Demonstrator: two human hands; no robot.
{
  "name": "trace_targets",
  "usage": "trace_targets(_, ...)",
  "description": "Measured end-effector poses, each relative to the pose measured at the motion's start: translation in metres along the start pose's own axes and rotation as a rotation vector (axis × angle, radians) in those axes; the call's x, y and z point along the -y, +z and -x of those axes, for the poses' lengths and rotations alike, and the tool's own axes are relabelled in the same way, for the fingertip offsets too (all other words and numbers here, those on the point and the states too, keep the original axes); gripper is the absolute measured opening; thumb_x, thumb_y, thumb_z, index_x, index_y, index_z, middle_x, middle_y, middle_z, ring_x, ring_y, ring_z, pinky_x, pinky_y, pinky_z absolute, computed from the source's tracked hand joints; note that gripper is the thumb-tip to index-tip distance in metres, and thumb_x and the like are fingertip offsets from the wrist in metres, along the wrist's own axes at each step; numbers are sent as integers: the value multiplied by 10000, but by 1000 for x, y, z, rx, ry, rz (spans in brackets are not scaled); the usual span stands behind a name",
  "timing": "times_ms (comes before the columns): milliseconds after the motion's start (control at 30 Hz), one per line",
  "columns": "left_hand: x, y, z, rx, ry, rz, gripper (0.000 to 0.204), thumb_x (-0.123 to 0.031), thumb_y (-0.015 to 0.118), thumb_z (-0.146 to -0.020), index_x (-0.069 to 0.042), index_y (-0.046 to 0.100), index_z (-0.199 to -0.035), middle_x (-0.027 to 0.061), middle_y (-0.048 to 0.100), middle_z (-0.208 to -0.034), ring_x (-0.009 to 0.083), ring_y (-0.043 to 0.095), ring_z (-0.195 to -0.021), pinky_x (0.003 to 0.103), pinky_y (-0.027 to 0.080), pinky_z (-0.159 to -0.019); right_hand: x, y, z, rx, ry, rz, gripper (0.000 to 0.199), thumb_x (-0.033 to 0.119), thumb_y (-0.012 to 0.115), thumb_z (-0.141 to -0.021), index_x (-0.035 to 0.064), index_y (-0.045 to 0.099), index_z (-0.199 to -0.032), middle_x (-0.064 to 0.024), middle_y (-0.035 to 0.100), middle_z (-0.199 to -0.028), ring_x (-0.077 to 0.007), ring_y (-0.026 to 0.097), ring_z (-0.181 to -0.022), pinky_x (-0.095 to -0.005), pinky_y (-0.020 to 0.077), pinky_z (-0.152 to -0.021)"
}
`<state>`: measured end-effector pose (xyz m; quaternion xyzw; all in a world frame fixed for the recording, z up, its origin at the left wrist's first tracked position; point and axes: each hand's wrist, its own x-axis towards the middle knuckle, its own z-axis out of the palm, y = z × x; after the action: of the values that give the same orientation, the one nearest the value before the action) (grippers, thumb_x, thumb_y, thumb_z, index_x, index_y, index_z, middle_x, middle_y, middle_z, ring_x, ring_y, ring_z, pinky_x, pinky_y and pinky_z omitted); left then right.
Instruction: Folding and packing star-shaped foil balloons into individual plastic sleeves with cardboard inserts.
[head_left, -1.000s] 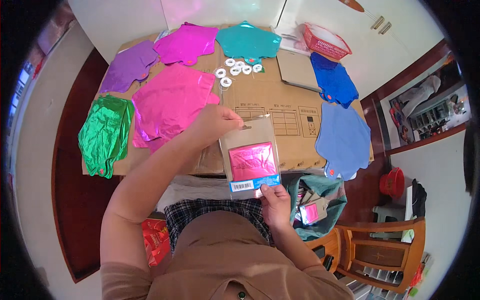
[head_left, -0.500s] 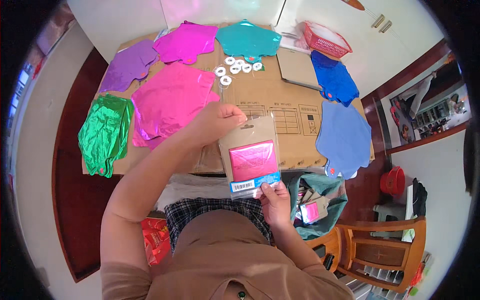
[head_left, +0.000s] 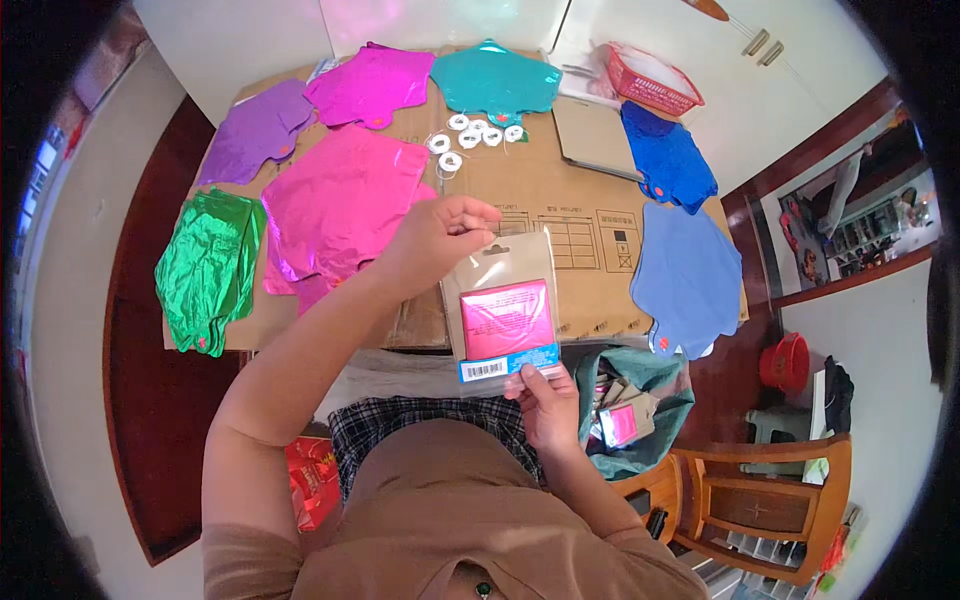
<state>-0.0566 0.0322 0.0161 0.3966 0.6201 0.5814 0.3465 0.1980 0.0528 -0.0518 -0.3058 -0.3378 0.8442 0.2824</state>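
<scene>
A flat clear packet (head_left: 455,325) hangs upright in front of me, with a tan card, a folded shiny pink foil piece (head_left: 506,316) and a blue-and-white label strip along its bottom. My right hand (head_left: 548,405) grips its lower edge, thumb on the front by the label. At the top left corner of the packet is my left hand (head_left: 440,240), its fingers curled and its thumb at the top edge beside the hanging hole. Behind it, a stack of large pink foil sheets (head_left: 345,195) lies on the cardboard.
Flat foil stacks ring the cardboard (head_left: 500,185): green (head_left: 208,265), purple (head_left: 255,135), magenta (head_left: 370,85), teal (head_left: 497,80), dark blue (head_left: 668,155) and light blue (head_left: 688,270). Several white ribbon rolls (head_left: 470,138) lie mid-back. A green bag (head_left: 665,425) holds more packets; a wooden chair (head_left: 765,500) stands right.
The curled fingers of my left hand have loosened and lifted slightly at the packet's top edge. My right hand keeps its grip, and the packet has barely shifted.
</scene>
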Motion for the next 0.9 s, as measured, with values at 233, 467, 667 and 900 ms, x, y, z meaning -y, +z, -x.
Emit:
trace_targets(233, -8, 1, 3, -42, -129, 75, 300, -107, 628, -862, 23, 606, -1132, 54, 673, -900, 76, 608, -789, 228, 490, -698, -4, -5, -1, 111, 31, -15, 124, 65, 570, -923, 31, 601, -1038, -75, 676, -937, -133, 633, -777, -274, 514, -705)
trace_targets(467, -6, 1, 3, -62, -143, 127, 316, -117, 614, -867, 38, 601, -1142, 64, 676, -916, 89, 617, -814, 239, 496, -721, -7, -8, -2, 94, 42, -52, 83, 43, 580, -918, 29, 633, -981, -63, 678, -889, -121, 630, -760, -267, 521, -691)
trace_targets(667, -9, -1, 0, -39, -295, 70, 274, -178, 651, -849, 44, 656, -1010, 75, 687, -878, 98, 619, -768, 255, 495, -672, -9, -10, -1, 24, 39, -36, 37, 44, 617, -895, 32, 634, -864, -71, 674, -806, -127, 629, -688, -277, 534, -664)
trace_targets(900, -4, -4, -3, -17, -139, -133, 281, -247, 636, -873, 24, 687, -924, 55, 673, -806, 98, 604, -715, 259, 481, -628, -2, -2, -2, -13, 87, -66, 15, 33, 615, -891, 35, 628, -883, -67, 675, -839, -127, 639, -712, -271, 547, -678)
